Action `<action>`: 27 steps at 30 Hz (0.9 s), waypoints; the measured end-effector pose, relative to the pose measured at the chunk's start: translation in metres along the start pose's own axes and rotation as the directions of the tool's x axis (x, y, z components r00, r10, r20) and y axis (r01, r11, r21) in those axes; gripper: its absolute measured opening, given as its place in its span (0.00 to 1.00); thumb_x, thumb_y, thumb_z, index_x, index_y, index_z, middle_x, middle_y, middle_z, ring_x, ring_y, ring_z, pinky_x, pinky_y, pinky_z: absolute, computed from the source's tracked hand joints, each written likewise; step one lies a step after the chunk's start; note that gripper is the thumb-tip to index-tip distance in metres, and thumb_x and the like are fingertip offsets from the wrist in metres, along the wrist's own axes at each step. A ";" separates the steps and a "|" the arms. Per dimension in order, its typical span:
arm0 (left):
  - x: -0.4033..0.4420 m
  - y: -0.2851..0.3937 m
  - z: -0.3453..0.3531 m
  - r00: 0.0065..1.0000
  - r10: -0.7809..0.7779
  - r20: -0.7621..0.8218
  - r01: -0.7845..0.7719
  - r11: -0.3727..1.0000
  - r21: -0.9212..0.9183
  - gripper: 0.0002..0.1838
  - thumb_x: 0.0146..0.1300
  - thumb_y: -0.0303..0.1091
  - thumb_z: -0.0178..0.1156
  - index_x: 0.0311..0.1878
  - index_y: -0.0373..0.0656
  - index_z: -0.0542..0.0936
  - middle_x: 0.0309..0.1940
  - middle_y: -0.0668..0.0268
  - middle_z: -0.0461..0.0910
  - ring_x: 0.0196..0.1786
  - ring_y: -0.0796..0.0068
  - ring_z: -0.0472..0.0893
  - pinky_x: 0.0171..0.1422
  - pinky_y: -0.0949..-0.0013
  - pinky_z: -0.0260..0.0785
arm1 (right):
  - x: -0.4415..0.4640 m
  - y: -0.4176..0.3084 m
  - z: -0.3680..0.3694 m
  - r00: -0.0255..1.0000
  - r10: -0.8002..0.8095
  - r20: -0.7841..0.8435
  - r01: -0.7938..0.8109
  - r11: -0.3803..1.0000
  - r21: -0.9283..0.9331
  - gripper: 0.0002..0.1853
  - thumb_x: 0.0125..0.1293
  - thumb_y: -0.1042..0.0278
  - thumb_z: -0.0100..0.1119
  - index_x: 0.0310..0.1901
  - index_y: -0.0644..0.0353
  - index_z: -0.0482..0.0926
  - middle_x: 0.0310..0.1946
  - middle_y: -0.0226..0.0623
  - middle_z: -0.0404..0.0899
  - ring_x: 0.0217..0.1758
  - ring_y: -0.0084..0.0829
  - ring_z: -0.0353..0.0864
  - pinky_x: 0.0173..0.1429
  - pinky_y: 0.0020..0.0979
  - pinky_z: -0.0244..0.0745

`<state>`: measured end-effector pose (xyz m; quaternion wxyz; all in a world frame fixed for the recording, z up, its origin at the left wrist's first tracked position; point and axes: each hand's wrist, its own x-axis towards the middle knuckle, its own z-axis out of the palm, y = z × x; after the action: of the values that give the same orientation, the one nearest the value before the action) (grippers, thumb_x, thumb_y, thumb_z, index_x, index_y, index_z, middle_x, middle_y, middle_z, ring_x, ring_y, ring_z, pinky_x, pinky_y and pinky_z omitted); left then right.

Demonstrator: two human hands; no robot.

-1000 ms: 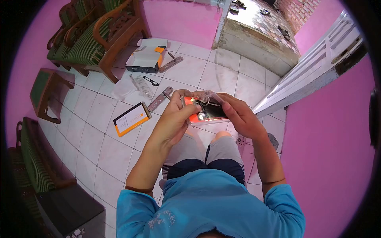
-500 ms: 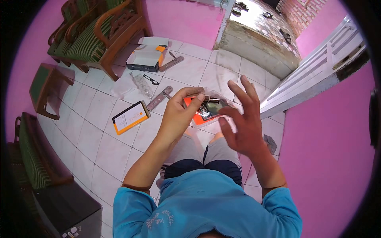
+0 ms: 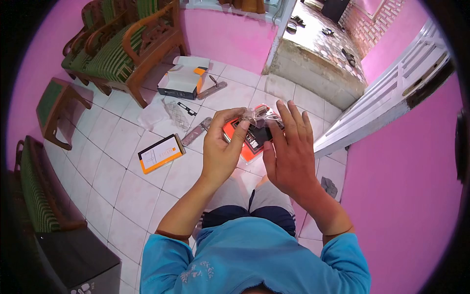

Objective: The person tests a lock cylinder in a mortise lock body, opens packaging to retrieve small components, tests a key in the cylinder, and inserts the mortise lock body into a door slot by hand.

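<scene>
An orange and black package [image 3: 253, 141] with clear plastic is held up above my lap. My left hand [image 3: 223, 139] grips its left side, thumb on the front and fingers behind. At its top lies a crinkled clear plastic bag [image 3: 259, 115] with small metal pieces inside, pinched near my left thumb. My right hand [image 3: 292, 152] is beside the package's right edge, fingers spread and index fingertip near the bag; whether it touches the bag is unclear.
On the tiled floor lie a white, black and orange box [image 3: 160, 154], two door handle plates [image 3: 197, 131], a black strike plate [image 3: 187, 109], clear wrapping [image 3: 171, 115] and an opened box [image 3: 178, 83]. Wooden chairs [image 3: 112, 54] stand at left; a white door [image 3: 382, 100] is at right.
My right hand has come off the package's right side, spread its fingers and moved back beside it. The package has tilted, and the clear bag has shifted at its top.
</scene>
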<state>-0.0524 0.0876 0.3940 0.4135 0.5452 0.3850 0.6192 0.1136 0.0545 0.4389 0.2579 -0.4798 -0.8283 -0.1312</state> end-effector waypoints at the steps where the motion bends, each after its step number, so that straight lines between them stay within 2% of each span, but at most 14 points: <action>1: 0.001 0.002 -0.001 1.000 0.007 0.000 -0.007 1.000 0.001 0.16 0.74 0.34 0.62 0.58 0.34 0.78 0.54 0.59 0.79 0.57 0.71 0.80 0.63 0.69 0.72 | 0.001 0.001 0.003 0.999 -0.008 -0.051 0.010 0.999 0.036 0.22 0.68 0.65 0.55 0.57 0.74 0.75 0.71 0.58 0.63 0.77 0.59 0.59 0.79 0.62 0.49; 6: 0.007 0.006 0.000 0.993 0.106 -0.044 -0.104 0.994 0.046 0.17 0.73 0.33 0.63 0.59 0.34 0.78 0.55 0.59 0.77 0.59 0.70 0.79 0.65 0.68 0.70 | 0.017 -0.003 0.009 0.987 0.042 -0.153 -0.021 0.990 0.140 0.21 0.66 0.68 0.57 0.56 0.74 0.75 0.67 0.59 0.67 0.72 0.58 0.66 0.77 0.58 0.55; 8: 0.011 0.008 0.001 0.988 0.144 -0.063 -0.140 0.989 0.054 0.17 0.73 0.33 0.62 0.59 0.34 0.77 0.54 0.59 0.78 0.59 0.70 0.79 0.65 0.68 0.70 | 0.021 -0.005 0.013 0.965 0.162 -0.208 -0.095 0.949 0.300 0.17 0.65 0.70 0.58 0.52 0.72 0.77 0.66 0.59 0.68 0.69 0.58 0.68 0.76 0.57 0.56; 9: 0.013 0.009 0.002 0.981 0.174 -0.082 -0.170 0.984 0.061 0.17 0.73 0.34 0.62 0.59 0.33 0.77 0.54 0.58 0.78 0.59 0.70 0.79 0.65 0.68 0.70 | 0.024 -0.007 0.017 0.964 0.162 -0.210 -0.094 0.950 0.299 0.17 0.65 0.70 0.58 0.52 0.72 0.77 0.66 0.59 0.68 0.69 0.58 0.68 0.76 0.57 0.56; 11: 0.016 0.012 0.004 0.985 0.145 -0.092 -0.140 0.989 0.054 0.17 0.74 0.35 0.62 0.59 0.33 0.77 0.54 0.58 0.79 0.58 0.70 0.79 0.65 0.68 0.71 | 0.029 -0.011 0.023 0.930 0.281 -0.237 -0.162 0.892 0.422 0.14 0.64 0.72 0.59 0.49 0.69 0.78 0.65 0.58 0.69 0.68 0.57 0.69 0.76 0.57 0.56; 17: 0.023 0.002 0.001 0.993 0.067 -0.096 -0.073 0.996 -0.052 0.18 0.75 0.38 0.61 0.58 0.34 0.77 0.52 0.57 0.83 0.57 0.71 0.81 0.63 0.68 0.72 | 0.032 -0.010 0.029 0.926 0.212 -0.314 -0.120 0.951 0.286 0.12 0.64 0.71 0.59 0.48 0.66 0.79 0.64 0.57 0.70 0.70 0.57 0.67 0.77 0.57 0.56; 21: 0.025 -0.002 0.000 0.995 0.050 -0.084 -0.057 0.995 -0.079 0.18 0.75 0.38 0.62 0.58 0.34 0.78 0.51 0.57 0.84 0.57 0.71 0.81 0.63 0.68 0.72 | 0.031 -0.010 0.035 0.924 0.233 -0.304 -0.130 0.938 0.322 0.12 0.64 0.71 0.61 0.47 0.66 0.79 0.64 0.56 0.70 0.70 0.58 0.67 0.76 0.58 0.57; 27: 0.028 -0.011 -0.002 0.996 0.026 -0.080 -0.030 0.999 -0.046 0.17 0.75 0.36 0.61 0.58 0.33 0.77 0.52 0.57 0.83 0.56 0.72 0.81 0.62 0.69 0.73 | 0.037 -0.005 0.040 0.924 0.239 -0.299 -0.107 0.912 0.397 0.07 0.61 0.71 0.64 0.39 0.63 0.82 0.62 0.53 0.74 0.70 0.58 0.69 0.75 0.60 0.58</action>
<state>-0.0549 0.1173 0.3937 0.4020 0.5157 0.3788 0.6549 0.0821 0.0980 0.4263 0.4944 -0.4644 -0.7342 -0.0287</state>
